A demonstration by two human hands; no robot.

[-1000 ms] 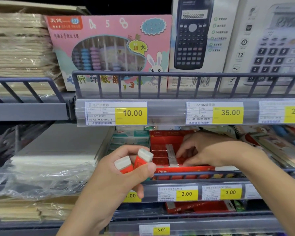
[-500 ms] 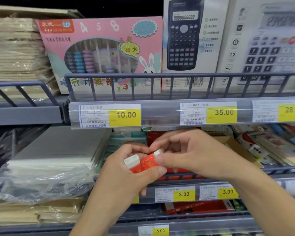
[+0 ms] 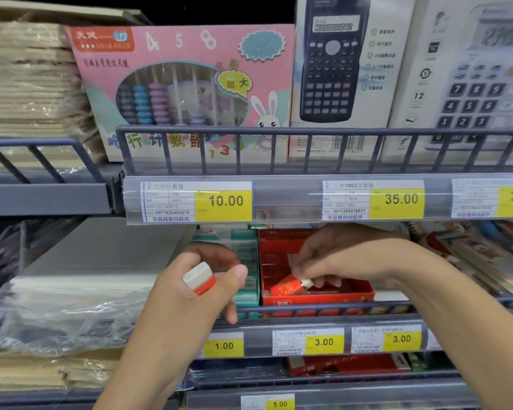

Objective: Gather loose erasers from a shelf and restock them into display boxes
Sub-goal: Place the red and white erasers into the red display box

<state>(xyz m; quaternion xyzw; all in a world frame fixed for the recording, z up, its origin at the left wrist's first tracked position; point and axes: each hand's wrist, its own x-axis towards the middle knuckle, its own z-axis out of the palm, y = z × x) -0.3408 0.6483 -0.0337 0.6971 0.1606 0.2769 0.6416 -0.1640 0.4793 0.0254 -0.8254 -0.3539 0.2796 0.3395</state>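
My left hand (image 3: pixel 196 291) grips one white eraser with a red sleeve (image 3: pixel 199 279) in front of the middle shelf. My right hand (image 3: pixel 347 258) pinches a second red-sleeved eraser (image 3: pixel 288 286) by its white end, low inside the red display box (image 3: pixel 320 297). That box sits behind the shelf's front rail (image 3: pixel 323 309), and red erasers line its back part. To the left of it stands a teal display box (image 3: pixel 243 261), partly hidden by my left hand.
Above, a railed shelf carries a pink abacus box (image 3: pixel 184 90) and calculator boxes (image 3: pixel 344 75). Plastic-wrapped paper stacks (image 3: pixel 71 291) fill the left of the middle shelf. Notebooks (image 3: pixel 471 255) lie at the right. Price tags run along the shelf edges.
My right hand took one of the two erasers from my left hand and carried it down into the red box. My left hand keeps one eraser.
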